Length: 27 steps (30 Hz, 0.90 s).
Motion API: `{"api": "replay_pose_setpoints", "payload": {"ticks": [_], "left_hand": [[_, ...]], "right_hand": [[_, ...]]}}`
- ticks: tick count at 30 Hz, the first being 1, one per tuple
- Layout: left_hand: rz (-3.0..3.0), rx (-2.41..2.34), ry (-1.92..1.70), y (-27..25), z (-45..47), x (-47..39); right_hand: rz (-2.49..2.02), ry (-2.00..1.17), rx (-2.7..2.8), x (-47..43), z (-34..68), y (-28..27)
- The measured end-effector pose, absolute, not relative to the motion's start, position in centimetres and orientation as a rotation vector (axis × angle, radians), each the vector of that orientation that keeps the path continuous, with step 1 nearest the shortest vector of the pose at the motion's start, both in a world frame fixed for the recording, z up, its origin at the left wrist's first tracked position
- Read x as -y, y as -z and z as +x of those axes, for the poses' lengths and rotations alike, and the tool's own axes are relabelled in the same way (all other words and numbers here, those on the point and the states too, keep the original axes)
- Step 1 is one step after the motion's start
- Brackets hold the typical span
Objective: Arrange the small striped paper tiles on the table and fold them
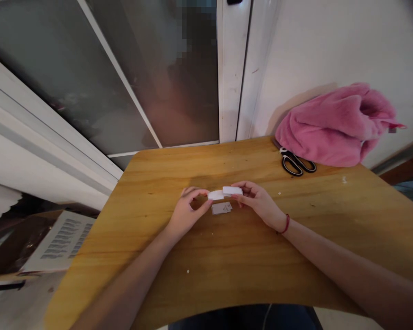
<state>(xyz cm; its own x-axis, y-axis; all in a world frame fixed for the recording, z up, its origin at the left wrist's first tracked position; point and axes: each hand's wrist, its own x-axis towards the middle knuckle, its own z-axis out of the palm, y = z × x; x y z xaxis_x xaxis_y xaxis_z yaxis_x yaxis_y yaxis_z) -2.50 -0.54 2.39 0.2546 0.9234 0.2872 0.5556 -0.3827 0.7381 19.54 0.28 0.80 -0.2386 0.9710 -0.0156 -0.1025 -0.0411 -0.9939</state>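
Over the middle of the wooden table (213, 261), my left hand (189, 208) pinches one small white paper piece (215, 195) between thumb and fingers. My right hand (256, 199), with a red band at the wrist, grips another folded white paper piece (231, 190). The two pieces meet and partly overlap between my hands. Just below them on the tabletop lies a small white paper slip (221, 208) with dark marks too small to read.
Black-handled scissors (296, 164) lie at the back right, their blades hidden under a pink plush cloth (333, 126). Small white scraps dot the table. A glass-panelled door (151, 78) stands behind. A cardboard box (55, 243) sits lower left.
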Motion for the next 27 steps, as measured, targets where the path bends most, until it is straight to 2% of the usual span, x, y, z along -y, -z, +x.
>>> {"api": "replay_pose_setpoints", "payload": {"ticks": [19, 27], "left_hand": [[2.352, -1.313, -0.761, -1.69, -2.96, 0.21], [2.274, -1.321, -0.897, -2.16, -2.24, 0.88]], "right_hand": [[-1.035, -1.429, 1.295, -0.25, 19.54, -0.66], [-1.023, -1.447, 1.410, 0.22, 19.04, -0.41]]}}
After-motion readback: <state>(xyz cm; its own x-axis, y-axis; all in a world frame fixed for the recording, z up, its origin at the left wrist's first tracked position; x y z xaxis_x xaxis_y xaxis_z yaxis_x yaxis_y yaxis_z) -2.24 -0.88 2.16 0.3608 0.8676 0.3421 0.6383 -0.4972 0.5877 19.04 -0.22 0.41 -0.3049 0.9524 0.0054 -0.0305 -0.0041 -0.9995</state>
